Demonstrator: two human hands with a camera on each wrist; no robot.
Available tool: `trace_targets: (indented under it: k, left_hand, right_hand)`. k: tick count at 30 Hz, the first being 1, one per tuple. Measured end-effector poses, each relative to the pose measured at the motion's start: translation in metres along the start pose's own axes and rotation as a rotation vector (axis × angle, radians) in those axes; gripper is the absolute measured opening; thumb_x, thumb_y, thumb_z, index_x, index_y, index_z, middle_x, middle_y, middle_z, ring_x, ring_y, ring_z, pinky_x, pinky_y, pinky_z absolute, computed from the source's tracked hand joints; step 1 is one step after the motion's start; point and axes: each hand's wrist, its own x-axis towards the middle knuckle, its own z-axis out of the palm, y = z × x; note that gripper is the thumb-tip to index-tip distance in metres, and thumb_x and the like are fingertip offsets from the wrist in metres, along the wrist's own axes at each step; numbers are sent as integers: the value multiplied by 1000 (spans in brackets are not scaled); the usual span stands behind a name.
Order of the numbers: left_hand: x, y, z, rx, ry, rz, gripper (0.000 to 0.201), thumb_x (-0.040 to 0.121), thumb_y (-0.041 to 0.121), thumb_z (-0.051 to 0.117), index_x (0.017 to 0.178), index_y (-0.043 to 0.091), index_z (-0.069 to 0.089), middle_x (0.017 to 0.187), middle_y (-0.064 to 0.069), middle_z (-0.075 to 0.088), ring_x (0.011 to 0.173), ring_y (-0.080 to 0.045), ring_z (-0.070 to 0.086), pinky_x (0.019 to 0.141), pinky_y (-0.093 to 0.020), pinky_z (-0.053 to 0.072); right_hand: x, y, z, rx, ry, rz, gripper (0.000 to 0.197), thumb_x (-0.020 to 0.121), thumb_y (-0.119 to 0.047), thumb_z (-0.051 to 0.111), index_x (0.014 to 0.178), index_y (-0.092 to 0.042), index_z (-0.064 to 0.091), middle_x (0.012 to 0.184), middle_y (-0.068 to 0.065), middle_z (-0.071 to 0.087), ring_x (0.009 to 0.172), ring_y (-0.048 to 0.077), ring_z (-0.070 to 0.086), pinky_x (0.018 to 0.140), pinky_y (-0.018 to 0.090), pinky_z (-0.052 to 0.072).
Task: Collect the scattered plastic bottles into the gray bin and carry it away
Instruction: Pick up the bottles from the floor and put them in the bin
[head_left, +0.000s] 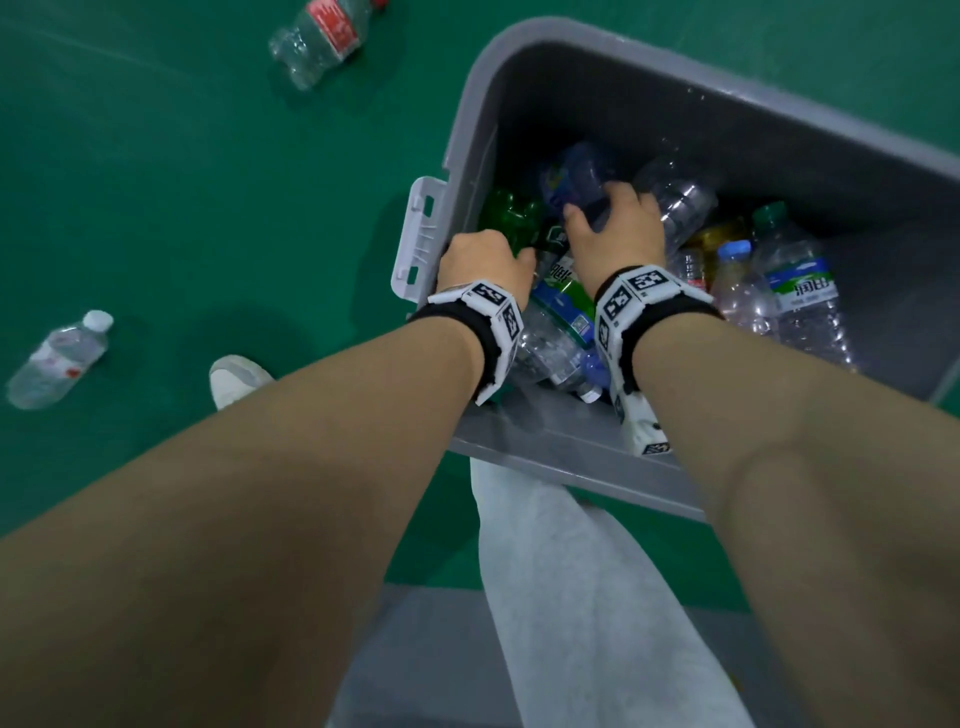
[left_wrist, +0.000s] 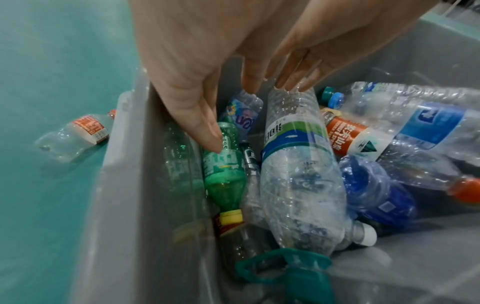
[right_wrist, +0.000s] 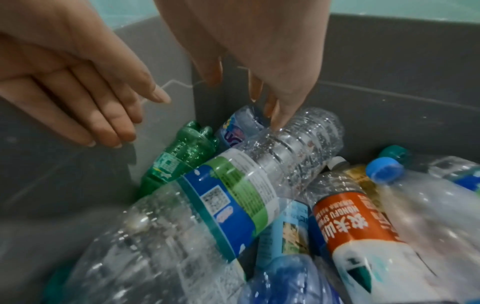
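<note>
The gray bin (head_left: 470, 130) stands on the green floor and holds several crushed plastic bottles. Both my hands are down inside its left end. My left hand (head_left: 488, 260) is open with straight fingers, one fingertip (left_wrist: 210, 139) on a green bottle (left_wrist: 226, 164) by the bin wall (left_wrist: 124, 205). My right hand (head_left: 615, 228) is also open, fingers pointing down, fingertips (right_wrist: 278, 121) touching the base of a large clear bottle with a green and blue label (right_wrist: 233, 195). Neither hand holds anything. Two bottles lie loose on the floor: a red-labelled one (head_left: 322, 36) and a white-capped one (head_left: 57, 358).
My white shoe (head_left: 236, 376) is on the floor left of the bin, and my grey trouser leg (head_left: 571, 597) is against its near wall. A white handle (head_left: 418, 234) sticks out of the bin's left side. A grey floor strip (head_left: 415, 649) lies below.
</note>
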Motion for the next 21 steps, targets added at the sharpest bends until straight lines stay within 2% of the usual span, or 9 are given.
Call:
trace_targets:
  k: [3, 6, 10, 12, 15, 18, 21]
  left_hand:
    - [-13, -5, -8, 9, -17, 36, 38, 95, 44, 46, 83, 8, 53, 79, -9, 48, 70, -25, 47, 61, -29, 38]
    - [-27, -13, -20, -11, -19, 68, 43, 94, 49, 44, 91, 9, 58, 82, -8, 50, 72, -27, 48, 61, -30, 37]
    - [-42, -33, -42, -72, -43, 92, 44, 93, 49, 44, 103, 11, 63, 94, -10, 62, 83, -30, 59, 71, -33, 50]
    - [-45, -53, -58, -120, -48, 95, 41, 92, 48, 47, 99, 12, 65, 96, -11, 65, 86, -31, 62, 74, -34, 53]
    - [-46, -93, -82, -211, -43, 76, 32, 89, 44, 51, 87, 15, 63, 87, -8, 63, 75, -28, 58, 66, -28, 48]
    - [-41, -148, -100, -285, -21, -29, 32, 88, 43, 50, 80, 15, 61, 79, -6, 61, 70, -26, 54, 64, -29, 46]
    - [-30, -219, -113, -382, -11, -174, 32, 87, 41, 50, 67, 15, 51, 67, -4, 53, 64, -25, 48, 58, -28, 39]
  right_hand:
    - [-19, -1, -9, 22, 14, 35, 50, 96, -40, 51, 139, -13, 47, 138, 11, 46, 127, 26, 46, 99, 31, 39]
    - [-40, -6, -12, 51, 26, 60, 47, 96, -40, 51, 135, -13, 51, 137, 11, 49, 124, 25, 50, 98, 30, 39]
    - [-65, -27, -10, 48, 53, 50, 42, 95, -40, 51, 127, -12, 57, 128, 8, 58, 118, 25, 55, 94, 33, 42]
    - [-81, -46, -4, 36, 69, 36, 38, 95, -39, 51, 122, -14, 59, 123, 8, 61, 113, 25, 57, 92, 34, 44]
    - [-109, -86, 16, 36, 72, -9, 32, 96, -34, 50, 118, -15, 61, 118, 9, 62, 107, 26, 60, 89, 35, 47]
    - [-140, -130, 52, 53, 20, -74, 29, 97, -28, 49, 119, -13, 61, 118, 7, 60, 105, 25, 59, 89, 33, 45]
    - [-170, -178, 100, 31, -70, -170, 29, 98, -28, 48, 119, -14, 60, 117, 5, 60, 105, 21, 59, 90, 31, 45]
